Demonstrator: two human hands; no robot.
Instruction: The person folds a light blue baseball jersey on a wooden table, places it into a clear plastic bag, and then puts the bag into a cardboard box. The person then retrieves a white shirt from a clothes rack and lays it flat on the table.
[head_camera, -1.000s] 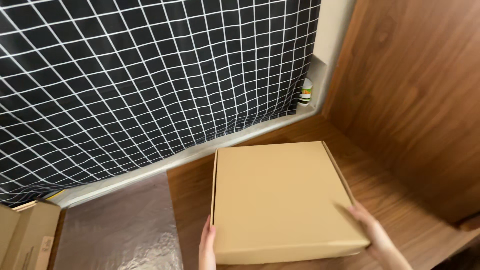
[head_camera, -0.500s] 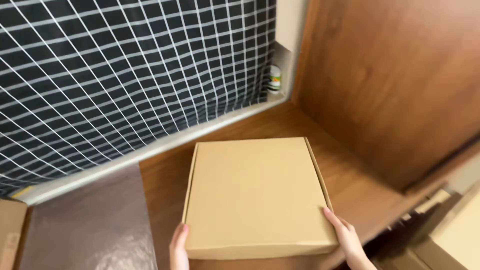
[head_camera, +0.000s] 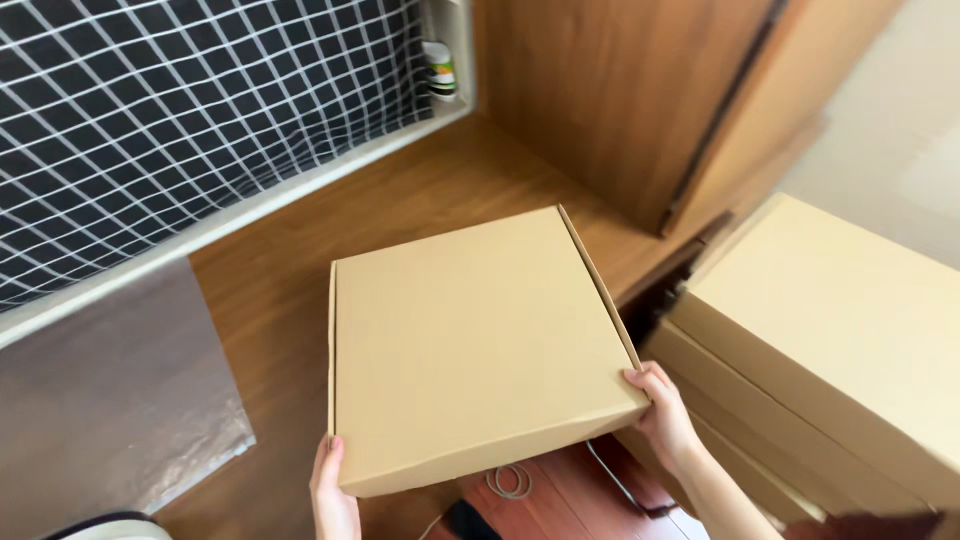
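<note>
Fingers (head_camera: 640, 380) on flat cardboard box (head_camera: 470, 340), stacked boxes (head_camera: 840, 330) just beside.

stacked boxes (head_camera: 840, 340) crowd right, desktop (head_camera: 270, 290) open left

A brown wooden tabletop (head_camera: 440, 195) runs along the grid-patterned curtain (head_camera: 150, 120). On the tabletop, left of the flat cardboard box (head_camera: 470, 345), lies a crinkled clear plastic sheet (head_camera: 105, 390). The box's near edge overhangs the tabletop's front.
</note>
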